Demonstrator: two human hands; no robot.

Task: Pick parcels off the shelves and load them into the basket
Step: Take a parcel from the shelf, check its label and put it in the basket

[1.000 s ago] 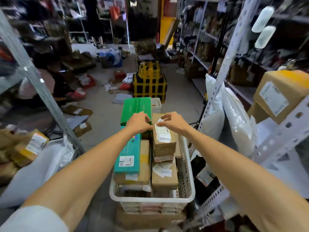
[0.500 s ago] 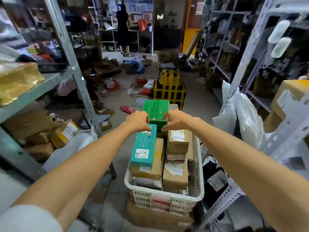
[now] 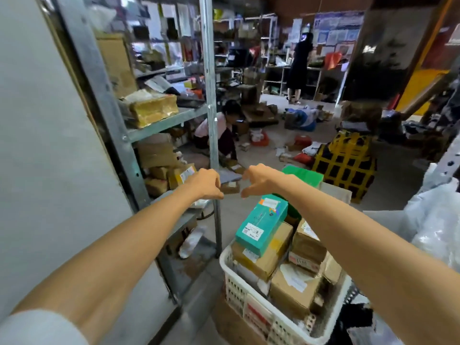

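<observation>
since the white plastic lattice basket (image 3: 238, 295) is already heaped above its rim, with a tilted teal cardboard box (image 3: 261, 225) on top, another brown taped parcel (image 3: 174, 176) from the grey metal shelf (image 3: 164, 123) might slide off, while the left hand (image 3: 206, 184) and right hand (image 3: 258, 180) hover loosely curled and empty.

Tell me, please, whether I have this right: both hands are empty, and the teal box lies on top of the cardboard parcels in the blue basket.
Not quite: the head view shows the basket is white, not blue. The rest holds: the left hand and right hand are empty, and the teal box lies on top of the cardboard parcels.
</observation>
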